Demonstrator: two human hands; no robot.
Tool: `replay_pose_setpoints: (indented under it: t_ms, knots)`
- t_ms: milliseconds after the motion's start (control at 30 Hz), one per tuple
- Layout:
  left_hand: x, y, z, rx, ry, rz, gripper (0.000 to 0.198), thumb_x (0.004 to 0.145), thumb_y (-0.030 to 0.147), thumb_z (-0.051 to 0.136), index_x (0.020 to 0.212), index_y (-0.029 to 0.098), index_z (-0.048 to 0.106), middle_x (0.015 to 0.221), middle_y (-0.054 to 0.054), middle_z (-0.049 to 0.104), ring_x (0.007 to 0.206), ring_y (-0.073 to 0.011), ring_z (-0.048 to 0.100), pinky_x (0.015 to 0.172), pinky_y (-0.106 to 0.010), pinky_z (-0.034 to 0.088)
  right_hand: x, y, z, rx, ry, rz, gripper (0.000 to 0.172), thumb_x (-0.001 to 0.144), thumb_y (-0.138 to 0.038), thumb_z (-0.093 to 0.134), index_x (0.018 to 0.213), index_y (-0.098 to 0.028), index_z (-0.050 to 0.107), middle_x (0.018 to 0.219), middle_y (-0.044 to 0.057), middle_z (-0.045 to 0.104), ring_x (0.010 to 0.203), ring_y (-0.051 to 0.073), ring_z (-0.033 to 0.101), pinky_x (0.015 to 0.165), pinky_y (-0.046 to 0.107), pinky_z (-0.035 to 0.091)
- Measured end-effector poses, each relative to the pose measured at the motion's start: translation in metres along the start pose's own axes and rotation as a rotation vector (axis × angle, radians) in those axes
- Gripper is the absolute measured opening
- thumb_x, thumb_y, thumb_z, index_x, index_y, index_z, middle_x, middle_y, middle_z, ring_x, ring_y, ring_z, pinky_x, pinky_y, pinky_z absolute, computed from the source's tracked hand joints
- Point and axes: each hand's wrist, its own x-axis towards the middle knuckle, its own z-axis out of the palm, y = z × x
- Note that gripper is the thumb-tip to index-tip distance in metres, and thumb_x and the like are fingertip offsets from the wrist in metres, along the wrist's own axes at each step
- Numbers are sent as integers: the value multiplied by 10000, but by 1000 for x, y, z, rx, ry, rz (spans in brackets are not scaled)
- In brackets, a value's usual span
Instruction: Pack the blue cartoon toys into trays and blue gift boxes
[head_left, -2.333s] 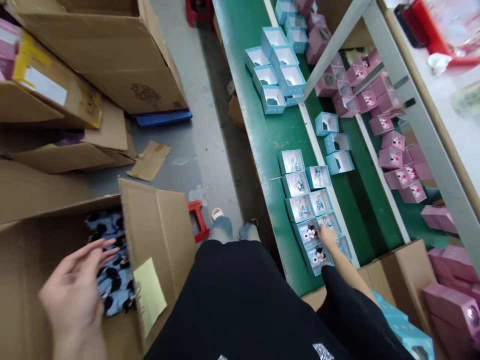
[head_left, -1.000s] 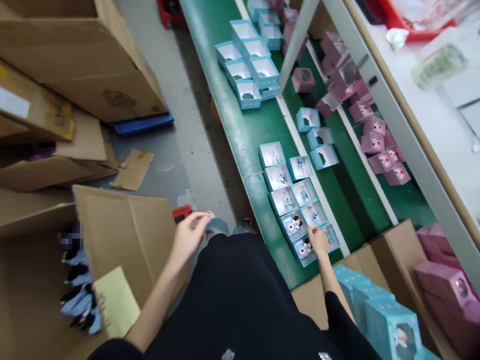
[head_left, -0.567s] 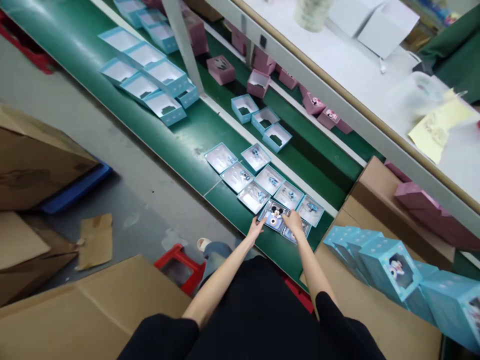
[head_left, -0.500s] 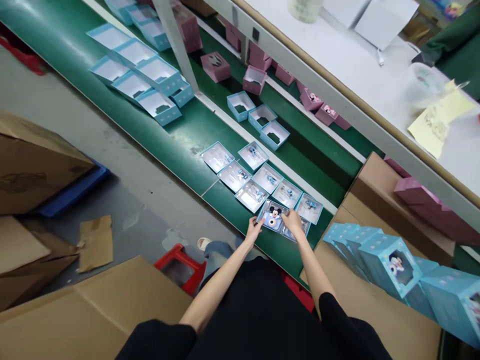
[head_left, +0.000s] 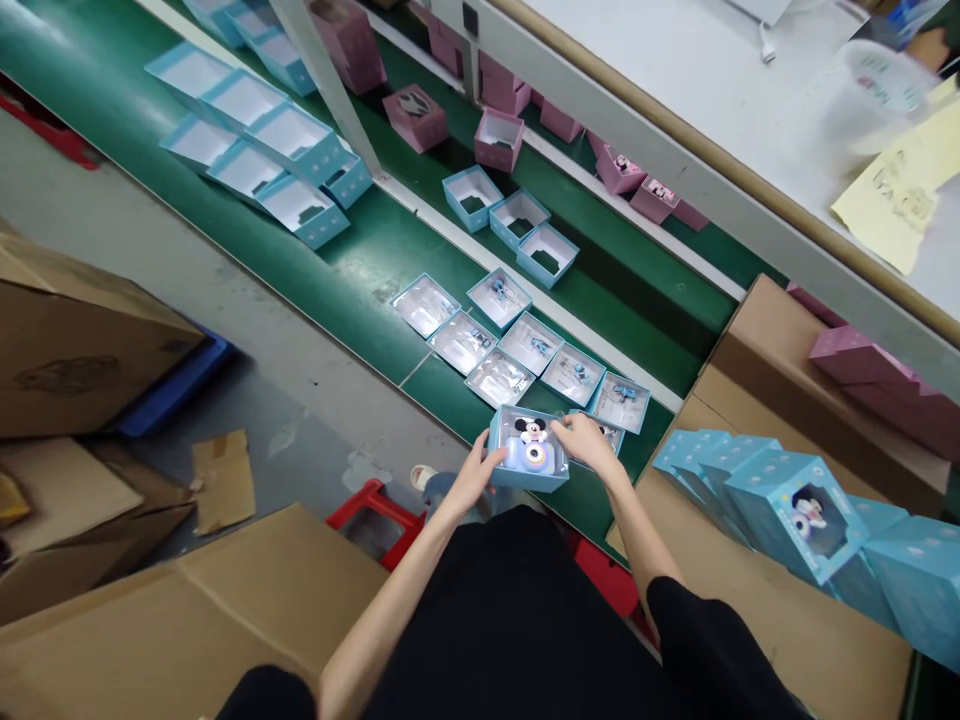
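Drawn toward the person's body since the earlier frame, a shallow sky-blue paperboard box [head_left: 525,478] is now sitting between both hands, though whether it is fully clear of the belt is hard to tell. A long green conveyor belt [head_left: 420,250] is running diagonally across the view, with corrugated brown cardboard cartons [head_left: 187,610] lying on the floor to its near side. Sky-blue windowed boxes [head_left: 795,515] are leaning in a row inside a carton on the right, while matte pink paperboard boxes [head_left: 495,140] are standing further along the line. Shiny, clear-lined blue trays [head_left: 499,378] are lying in a tight cluster just beyond the hands. The left hand [head_left: 471,478] is closing around the box's near corner, and the right hand [head_left: 589,443] is curling over its far rim. Inside, a rounded pale-blue toy camera [head_left: 534,460] with a Mickey Mouse figure on top is resting in the box. Smooth coated paperboard could be slipping under the fingers, and a tilted box could be spilling the camera or knocking the neighbouring trays out of line.
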Motion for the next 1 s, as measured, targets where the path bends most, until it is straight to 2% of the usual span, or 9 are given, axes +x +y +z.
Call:
replay_pose_setpoints:
  t_ms: [100,200,400,500,600,733,833,900,1000]
  knots:
    - [-11,-18,-10,-47,3,68,978,774,581,652,1552,166,229,1205,-148,621,840,-221,632,559,-263,504,-15,-5,11,-56,31,-32,447,924,-473,405,596,-201,542,601,40,583,596,165,527,568,273,265]
    - [-9,-40,-18,-94,-40,165,1042,732,562,686,1569,210,176,1286,-133,604,965,-257,638,696,-315,545,-24,-5,28,-89,98,-40,476,957,-508,366,674,-209,605,701,60,656,701,191,598,598,270,286]
    - [29,-87,-19,-84,-121,64,919,752,452,640,1546,171,274,1207,-97,660,1114,-282,606,986,-406,479,-21,15,76,-194,86,44,485,998,-511,331,880,-194,680,910,121,731,870,245,676,689,289,370]
    - [47,-109,-19,-47,-149,16,899,781,394,611,1572,230,216,1279,-86,631,1157,-286,596,1017,-438,463,-22,30,99,-194,83,70,504,1012,-547,284,995,-206,654,948,114,734,900,246,684,718,295,392]
    - [65,-122,-18,-4,-95,62,880,784,348,609,1570,222,235,1403,-107,553,1243,-289,549,1085,-445,416,-25,40,119,-158,59,100,464,1021,-541,271,1083,-230,609,927,83,731,873,229,684,717,286,395]
    - [82,-121,-17,114,10,166,715,803,380,643,1468,194,455,1492,-106,486,1372,-296,435,1169,-424,323,-29,44,138,-73,87,128,429,1024,-511,280,1050,-231,603,897,64,721,839,215,673,688,269,378]
    - [82,-106,-17,198,14,178,665,828,474,641,1417,190,516,1477,-111,508,1354,-299,464,1144,-411,358,-30,45,140,31,127,171,440,1013,-503,283,953,-227,621,855,53,713,812,210,657,651,260,357]
    - [79,-89,-18,208,-38,132,641,839,534,620,1367,176,559,1439,-119,547,1333,-300,488,1108,-397,399,-28,44,133,110,135,186,467,993,-517,298,837,-226,628,805,40,699,784,203,641,629,254,347]
    - [77,-54,-19,157,-231,33,608,856,564,589,1300,149,599,1343,-124,626,1226,-291,576,1019,-386,473,-17,41,114,228,112,183,500,951,-540,337,682,-217,607,674,21,651,702,186,607,608,244,353]
